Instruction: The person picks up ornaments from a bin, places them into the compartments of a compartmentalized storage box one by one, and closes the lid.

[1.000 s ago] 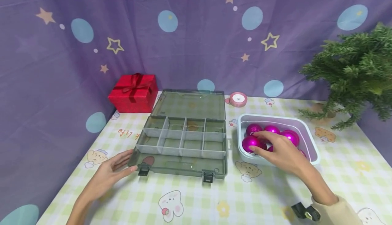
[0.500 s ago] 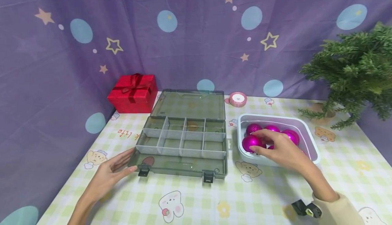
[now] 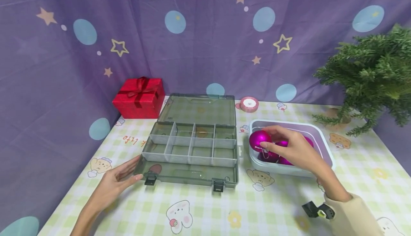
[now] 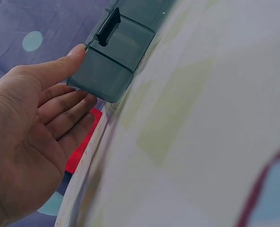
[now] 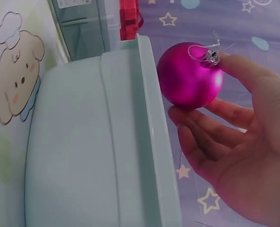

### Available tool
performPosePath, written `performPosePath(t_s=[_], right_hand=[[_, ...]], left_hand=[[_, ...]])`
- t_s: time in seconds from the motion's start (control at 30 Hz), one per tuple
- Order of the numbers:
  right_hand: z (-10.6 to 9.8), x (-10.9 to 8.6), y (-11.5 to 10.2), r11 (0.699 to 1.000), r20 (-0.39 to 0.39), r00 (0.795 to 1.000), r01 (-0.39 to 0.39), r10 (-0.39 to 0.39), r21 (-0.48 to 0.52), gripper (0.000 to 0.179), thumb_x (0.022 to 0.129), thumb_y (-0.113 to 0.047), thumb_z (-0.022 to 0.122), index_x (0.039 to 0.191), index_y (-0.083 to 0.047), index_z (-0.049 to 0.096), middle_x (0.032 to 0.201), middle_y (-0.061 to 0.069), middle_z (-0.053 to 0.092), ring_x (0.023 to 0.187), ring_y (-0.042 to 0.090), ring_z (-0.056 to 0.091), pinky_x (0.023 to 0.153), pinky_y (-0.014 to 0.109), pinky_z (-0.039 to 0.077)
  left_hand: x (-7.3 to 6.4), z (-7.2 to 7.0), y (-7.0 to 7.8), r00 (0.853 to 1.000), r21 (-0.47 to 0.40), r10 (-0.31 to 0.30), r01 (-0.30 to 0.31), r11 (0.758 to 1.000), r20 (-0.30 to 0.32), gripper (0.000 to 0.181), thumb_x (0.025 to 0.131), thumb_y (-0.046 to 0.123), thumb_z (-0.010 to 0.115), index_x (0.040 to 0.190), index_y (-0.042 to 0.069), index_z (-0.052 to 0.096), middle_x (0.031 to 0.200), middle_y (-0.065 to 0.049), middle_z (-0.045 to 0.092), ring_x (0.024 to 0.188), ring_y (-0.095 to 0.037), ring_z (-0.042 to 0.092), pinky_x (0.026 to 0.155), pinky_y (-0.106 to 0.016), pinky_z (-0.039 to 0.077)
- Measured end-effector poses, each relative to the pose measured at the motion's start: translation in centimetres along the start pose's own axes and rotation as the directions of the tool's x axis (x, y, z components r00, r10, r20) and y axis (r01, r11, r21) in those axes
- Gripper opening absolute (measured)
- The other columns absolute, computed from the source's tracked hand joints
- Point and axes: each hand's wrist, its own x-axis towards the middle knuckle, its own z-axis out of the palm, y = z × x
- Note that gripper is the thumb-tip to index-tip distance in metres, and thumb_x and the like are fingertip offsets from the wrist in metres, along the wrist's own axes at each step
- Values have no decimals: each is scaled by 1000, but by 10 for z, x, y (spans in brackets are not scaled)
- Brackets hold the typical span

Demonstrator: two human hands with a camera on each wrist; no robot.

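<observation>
In the head view my right hand (image 3: pixel 293 148) pinches a shiny magenta Christmas bauble (image 3: pixel 259 140) between thumb and fingers, at the left rim of a pale blue tub (image 3: pixel 327 154). The right wrist view shows the bauble's silver cap and string loop (image 5: pixel 211 56) by the thumb. More magenta baubles (image 3: pixel 285 159) lie in the tub, partly hidden by the hand. My left hand (image 3: pixel 112 182) touches the front left corner of a translucent grey-green compartment box (image 3: pixel 189 182), fingers loosely extended along its side, thumb at the front edge. The box's lid (image 3: pixel 199 109) is folded back.
A red gift box (image 3: pixel 139 100) stands at the back left. Behind the tub's left end lies a pink ribbon roll (image 3: pixel 249 104). A small artificial fir tree (image 3: pixel 375 75) stands at the back right, its branches reaching toward the tub. A purple curtain (image 3: pixel 205 50) hangs behind the table.
My right hand has lifted the bauble from among the others, up to the tub's left rim; its string loop now shows. The left hand and the compartment box have stayed put.
</observation>
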Motion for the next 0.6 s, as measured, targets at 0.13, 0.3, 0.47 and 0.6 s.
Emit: performPosePath(t_s=[0.13,0.3,0.47,0.6], right_hand=[[3,10,-1,997,13,1000,-28,27,65,42,95,-23,80,132,-9,68,115,1,75,102,18,71,84,30,60],[8,25,-4,993,23,999,-28,25,118,40,96,-22,78,132,-8,68,115,4,74,101,19,70,85,28,58],[14,40,-5,989,25,999,-25,22,147,41,96,-20,78,132,-4,67,116,9,74,101,22,71,87,28,58],[21,51,-2,989,35,999,-22,17,146,43,96,-18,78,132,1,66,120,13,72,103,26,71,88,31,59]], left_hand=[[0,-1,0,1000,10,-8,8,1000,2,63,100,23,74,154,2,48,153,-16,50,137,-23,48,97,-9,44],[-1,-1,0,1000,4,-12,12,1000,2,64,100,23,74,154,3,48,153,-16,50,131,-1,48,97,-9,44],[0,-1,-1,1000,-12,-12,12,1000,4,64,99,23,74,154,2,48,153,-17,49,126,10,45,97,-8,43],[1,-1,-2,1000,-6,-15,15,1000,3,65,99,24,74,154,1,48,153,-17,50,129,5,46,97,-9,43]])
